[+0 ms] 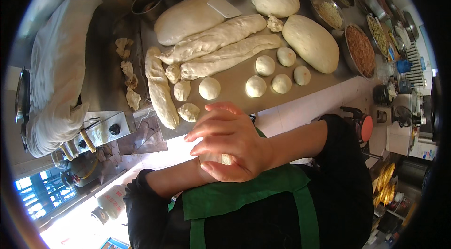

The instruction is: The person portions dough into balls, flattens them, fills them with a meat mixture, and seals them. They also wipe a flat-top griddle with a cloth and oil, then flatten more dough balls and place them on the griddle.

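Two hands: the right hand [232,143] lies on top, its fingers [206,129] spread and curved over a small piece of dough [221,159]; the left hand [206,167] is underneath, mostly hidden.
Hold: the piece of dough is pressed between the two palms, only a pale sliver showing below the right hand's fingers; how far the left fingers curl cannot be told.
Place of the dough: in front of the green apron [244,192], off the near edge of the surface [235,91].
Dough balls: seven smooth round balls [256,86] sit apart from each other on the surface, just beyond the hands.
Rough pieces: a few torn lumps [189,112] lie beside a long dough roll [159,89] to the left.
Long rolls: two more long ropes of dough [225,56] lie slantwise across the middle.
Big loaves: three large smooth mounds [311,42] rest farther back and right.
Scraper: a white flat scraper [224,6] lies on the back left mound.
Bowls: metal bowls of fillings [361,49] line the right and far rims.
Cloth: a white cloth [58,70] is heaped at the far left.
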{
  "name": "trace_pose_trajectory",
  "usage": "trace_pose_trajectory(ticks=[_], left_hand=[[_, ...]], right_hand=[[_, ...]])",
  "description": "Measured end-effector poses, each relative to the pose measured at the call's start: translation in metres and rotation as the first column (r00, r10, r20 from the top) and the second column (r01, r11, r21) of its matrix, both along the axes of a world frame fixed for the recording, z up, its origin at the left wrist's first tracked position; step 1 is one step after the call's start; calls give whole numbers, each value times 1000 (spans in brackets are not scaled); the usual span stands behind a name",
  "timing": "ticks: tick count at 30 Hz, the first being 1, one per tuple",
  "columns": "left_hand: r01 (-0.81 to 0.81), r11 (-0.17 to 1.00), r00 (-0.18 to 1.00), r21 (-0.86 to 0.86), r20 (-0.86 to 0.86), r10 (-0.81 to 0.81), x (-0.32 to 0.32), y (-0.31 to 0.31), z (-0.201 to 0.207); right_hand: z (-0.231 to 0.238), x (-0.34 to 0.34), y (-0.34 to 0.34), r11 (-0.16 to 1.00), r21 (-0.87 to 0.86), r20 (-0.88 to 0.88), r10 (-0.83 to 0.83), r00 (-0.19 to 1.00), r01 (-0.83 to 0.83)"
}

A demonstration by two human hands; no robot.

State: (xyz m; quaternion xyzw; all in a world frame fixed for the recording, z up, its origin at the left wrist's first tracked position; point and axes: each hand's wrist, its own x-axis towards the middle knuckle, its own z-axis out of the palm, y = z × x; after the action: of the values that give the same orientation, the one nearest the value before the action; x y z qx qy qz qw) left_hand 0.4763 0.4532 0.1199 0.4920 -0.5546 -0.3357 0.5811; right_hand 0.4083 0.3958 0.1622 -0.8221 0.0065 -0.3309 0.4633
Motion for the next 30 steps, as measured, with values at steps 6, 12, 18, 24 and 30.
trace_pose_trajectory(ticks=[6, 12, 18, 24, 30], left_hand=[[104, 995, 992, 2, 72, -104, -15, -25, -7], [219, 975, 952, 22, 217, -218, -35, -88, -9], [304, 934, 758, 190, 545, -358, -10, -188, -17], [252, 951, 603, 180, 739, -300, -40, -258, -42], [-274, 942, 961, -193, -24, 275, -31, -368, -70]], right_hand=[[-9, -18, -23, 994, 56, -10, -91, 996, 92], [-25, -51, -76, 977, 86, 0, -198, 980, 197], [-91, -81, -202, 326, 938, -50, -201, 978, 115], [-134, -132, -196, -640, 757, 31, -170, 985, -134], [-166, -177, -280, -581, 793, -230, -562, 794, -182]])
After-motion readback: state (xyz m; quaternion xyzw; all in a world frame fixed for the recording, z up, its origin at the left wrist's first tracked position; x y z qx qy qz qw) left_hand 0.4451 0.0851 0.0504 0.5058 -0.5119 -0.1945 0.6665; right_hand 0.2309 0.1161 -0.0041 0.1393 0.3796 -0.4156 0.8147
